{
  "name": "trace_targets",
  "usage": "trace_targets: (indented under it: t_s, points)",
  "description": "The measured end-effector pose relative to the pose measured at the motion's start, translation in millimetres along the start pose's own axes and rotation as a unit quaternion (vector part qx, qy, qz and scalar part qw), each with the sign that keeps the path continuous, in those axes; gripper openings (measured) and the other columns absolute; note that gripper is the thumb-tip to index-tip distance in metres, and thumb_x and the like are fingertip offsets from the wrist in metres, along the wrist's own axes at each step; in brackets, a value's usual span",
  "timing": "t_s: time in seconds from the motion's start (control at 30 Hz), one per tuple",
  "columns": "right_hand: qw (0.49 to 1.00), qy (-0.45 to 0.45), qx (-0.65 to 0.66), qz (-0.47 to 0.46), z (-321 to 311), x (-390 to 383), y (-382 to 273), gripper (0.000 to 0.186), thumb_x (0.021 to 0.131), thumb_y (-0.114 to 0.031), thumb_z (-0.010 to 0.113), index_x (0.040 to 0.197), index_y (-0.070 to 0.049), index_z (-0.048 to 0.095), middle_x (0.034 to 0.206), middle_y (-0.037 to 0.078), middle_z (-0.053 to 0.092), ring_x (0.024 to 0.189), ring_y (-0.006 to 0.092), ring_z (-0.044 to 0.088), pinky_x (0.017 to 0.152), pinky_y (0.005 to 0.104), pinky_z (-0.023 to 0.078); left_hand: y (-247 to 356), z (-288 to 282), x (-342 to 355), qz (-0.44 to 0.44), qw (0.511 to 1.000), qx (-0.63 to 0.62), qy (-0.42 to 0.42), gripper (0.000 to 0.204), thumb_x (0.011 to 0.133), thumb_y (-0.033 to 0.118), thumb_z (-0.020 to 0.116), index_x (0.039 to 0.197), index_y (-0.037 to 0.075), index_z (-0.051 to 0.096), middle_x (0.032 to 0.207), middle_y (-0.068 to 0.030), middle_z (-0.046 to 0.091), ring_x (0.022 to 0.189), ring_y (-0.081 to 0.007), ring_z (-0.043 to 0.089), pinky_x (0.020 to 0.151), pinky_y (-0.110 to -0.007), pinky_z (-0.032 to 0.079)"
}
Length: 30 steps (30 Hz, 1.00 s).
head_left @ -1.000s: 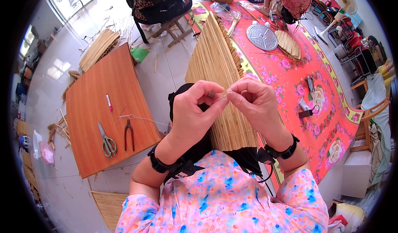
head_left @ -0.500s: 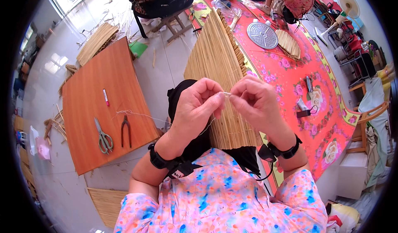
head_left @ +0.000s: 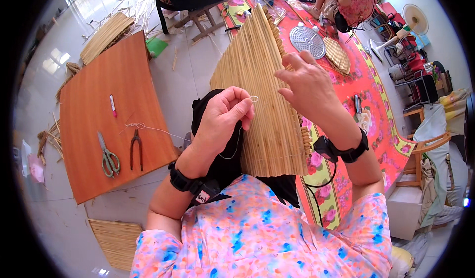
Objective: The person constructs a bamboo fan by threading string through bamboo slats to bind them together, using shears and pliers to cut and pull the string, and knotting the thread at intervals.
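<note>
My left hand (head_left: 223, 115) pinches a thin white string (head_left: 255, 99), and a small loop of it stands out past the fingertips. From that hand the string hangs down, and a strand also runs left to a loose tangle on the brown board (head_left: 89, 144). My right hand (head_left: 310, 84) is raised over the right edge of a mat of bundled straw-coloured stalks (head_left: 262, 134), its fingers apart with nothing in them. The mat lies over my lap, narrowing to a point at its far end.
On the board lie scissors (head_left: 108, 155), black pliers (head_left: 136, 149) and a marker (head_left: 113, 105). To the right, a red flowered cloth (head_left: 371, 144) carries a round grey perforated disc (head_left: 308, 42) and a smaller stalk mat (head_left: 337, 55). Another person (head_left: 346, 5) sits at the far right, near a fan (head_left: 414, 19).
My right hand has let go of the string and moved up and right, its fingers spreading. My left hand keeps its pinch, with a loop now showing. The whole view has shifted slightly.
</note>
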State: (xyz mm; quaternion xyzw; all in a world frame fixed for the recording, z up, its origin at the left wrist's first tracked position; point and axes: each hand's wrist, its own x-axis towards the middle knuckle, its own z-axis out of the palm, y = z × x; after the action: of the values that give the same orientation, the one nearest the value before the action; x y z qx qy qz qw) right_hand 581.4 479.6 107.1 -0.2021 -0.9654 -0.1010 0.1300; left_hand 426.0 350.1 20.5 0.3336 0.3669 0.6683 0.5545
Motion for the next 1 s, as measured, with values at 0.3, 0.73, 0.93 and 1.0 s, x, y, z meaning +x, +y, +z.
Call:
trace_targets:
  t_s: [0.3,0.73,0.93,1.0]
  points:
    - [0.980,-0.165,-0.105,-0.040,27.8,14.3,-4.0,0.012,0.076,-0.010,0.063,0.082,-0.002,0.069,0.093,0.010,0.062,0.100,0.0272,0.058,0.085,0.0371,0.050,7.9,-11.0,-1.5,0.014,1.000,0.000,0.011,0.011,0.096,0.012,0.054,0.094,0.001,0.054,0.075,-0.0032,0.060,0.059,-0.0092,0.052,0.055,-0.021,0.043]
    - [0.969,-0.061,0.240,0.018,5.2,5.1,-1.2,0.011,0.088,-0.012,0.060,0.088,-0.002,0.056,0.078,0.013,0.060,0.074,0.0306,0.059,0.066,0.0391,0.047,14.1,-10.7,-5.3,0.028,0.995,-0.093,0.002,0.012,0.097,0.013,0.054,0.096,0.001,0.054,0.077,-0.0039,0.060,0.059,-0.0096,0.052,0.055,-0.021,0.043]
    - [0.938,-0.008,0.335,0.090,0.7,4.5,-4.7,0.011,0.087,-0.009,0.065,0.090,-0.001,0.058,0.076,0.009,0.060,0.067,0.0202,0.058,0.060,0.0314,0.047,16.4,-5.8,-2.4,0.032,0.991,-0.132,-0.011,0.014,0.097,0.015,0.054,0.096,0.002,0.054,0.077,-0.0039,0.060,0.060,-0.0098,0.053,0.055,-0.021,0.043]
    - [0.914,-0.008,0.383,0.131,6.2,0.1,-3.9,0.012,0.089,-0.009,0.066,0.091,-0.001,0.058,0.074,0.001,0.057,0.066,0.0055,0.050,0.059,0.0235,0.044,15.6,-2.7,-0.1,0.025,0.992,-0.122,-0.008,0.012,0.098,0.015,0.054,0.098,0.003,0.054,0.077,-0.0047,0.059,0.059,-0.0101,0.051,0.053,-0.020,0.041]
